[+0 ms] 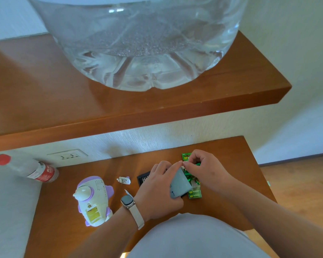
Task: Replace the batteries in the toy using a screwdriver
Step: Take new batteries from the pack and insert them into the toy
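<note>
The toy (93,200) lies on the tabletop (67,211) with its battery bay uncovered, left of both hands. Its small cover (123,180) lies nearby. The left hand (157,190) grips a grey-backed battery pack (180,183). The right hand (203,166), fingers curled, pinches the pack's top edge above loose green GP packs (194,193).

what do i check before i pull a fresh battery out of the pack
1. Toy compartment open: ok.
2. Cover off, lying beside the toy: ok.
3. Old batteries removed: cannot tell.
4. Battery pack gripped: ok, left hand holds a grey card against it, right hand pinches the pack.
5. Screwdriver within reach: cannot tell, only a black case shows, partly hidden.
</note>
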`<action>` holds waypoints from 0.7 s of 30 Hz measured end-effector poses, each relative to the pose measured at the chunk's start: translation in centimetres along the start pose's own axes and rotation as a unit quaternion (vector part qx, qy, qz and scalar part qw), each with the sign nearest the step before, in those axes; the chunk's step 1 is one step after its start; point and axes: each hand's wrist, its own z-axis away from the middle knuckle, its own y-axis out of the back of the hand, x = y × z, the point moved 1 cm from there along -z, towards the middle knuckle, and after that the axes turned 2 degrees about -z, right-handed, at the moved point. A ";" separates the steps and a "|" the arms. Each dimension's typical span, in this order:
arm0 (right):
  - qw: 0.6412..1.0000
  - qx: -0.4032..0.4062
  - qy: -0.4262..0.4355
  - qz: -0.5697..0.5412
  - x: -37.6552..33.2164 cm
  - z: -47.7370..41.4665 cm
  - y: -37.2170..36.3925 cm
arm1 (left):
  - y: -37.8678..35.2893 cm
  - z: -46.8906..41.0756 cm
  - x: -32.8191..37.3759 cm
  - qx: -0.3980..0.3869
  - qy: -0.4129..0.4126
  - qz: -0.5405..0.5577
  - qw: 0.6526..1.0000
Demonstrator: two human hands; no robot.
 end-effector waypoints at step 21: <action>0.999 -0.051 0.018 -0.006 -0.3 0.0 0.4 | 1.2 0.1 0.3 0.025 -0.023 0.014 0.999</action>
